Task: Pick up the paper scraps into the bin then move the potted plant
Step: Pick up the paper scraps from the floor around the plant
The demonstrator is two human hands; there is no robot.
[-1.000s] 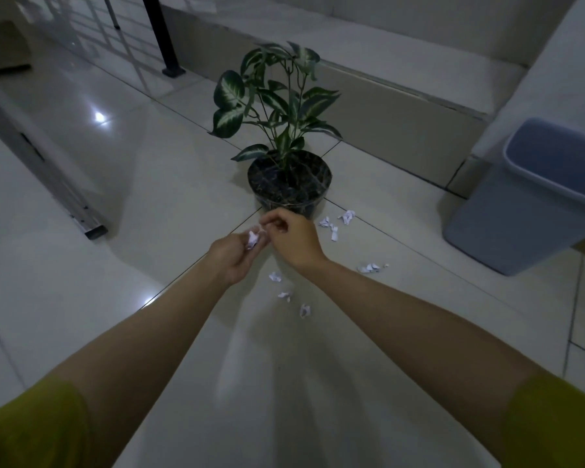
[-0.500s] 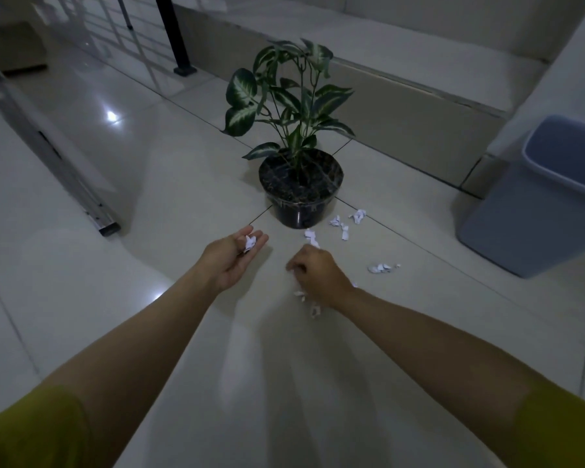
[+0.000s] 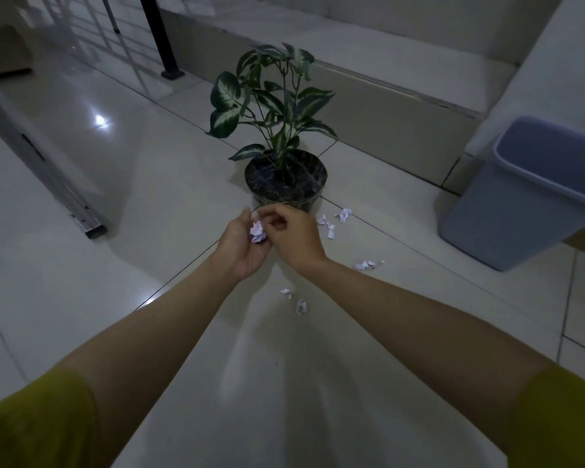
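Head view: we hold our left hand (image 3: 242, 246) cupped palm-up above the floor (image 3: 122, 251), a small wad of paper scraps (image 3: 258, 232) resting in it. Our right hand (image 3: 293, 236) meets it from the right, fingers pinched narrow at the wad. Loose scraps (image 3: 335, 222) lie on the tiles just right of the potted plant (image 3: 284, 146), with a few more (image 3: 294, 298) under our forearms. The bin (image 3: 527, 194) stands by the floor's right edge, well apart from the plant.
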